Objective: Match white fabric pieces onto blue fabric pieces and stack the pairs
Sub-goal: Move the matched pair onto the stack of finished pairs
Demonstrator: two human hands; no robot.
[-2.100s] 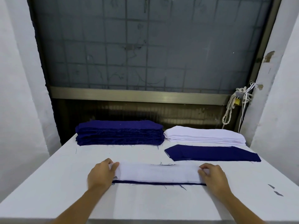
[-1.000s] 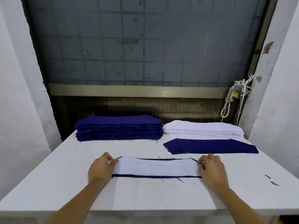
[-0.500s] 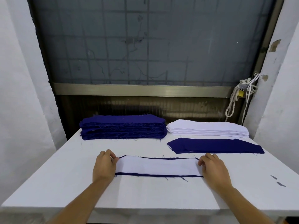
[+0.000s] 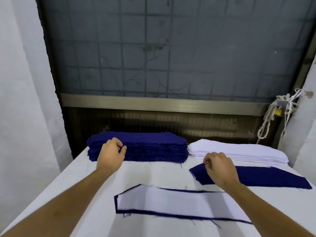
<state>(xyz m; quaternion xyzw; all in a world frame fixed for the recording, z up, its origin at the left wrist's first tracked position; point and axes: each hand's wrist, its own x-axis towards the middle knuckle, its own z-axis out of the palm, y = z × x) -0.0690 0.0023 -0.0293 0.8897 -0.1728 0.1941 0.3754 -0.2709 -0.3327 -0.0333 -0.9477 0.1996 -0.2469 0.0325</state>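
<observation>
Head view: left hand (image 4: 111,154) is curling at the frayed blue stack (image 4: 153,147), right hand (image 4: 218,166) at the flat blue piece (image 4: 265,178); cannot tell whether either is gripping.

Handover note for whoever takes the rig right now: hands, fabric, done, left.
Left hand: fingers curled at the front of the blue stack; grip unclear.
Right hand: curled over the left end of the loose blue piece; grip unclear.
White stack: right of the blue stack, at the table's far edge.
Done: one pair, white on blue, lies near the front, untouched.
Left: stack that pair, then match the rest.
</observation>
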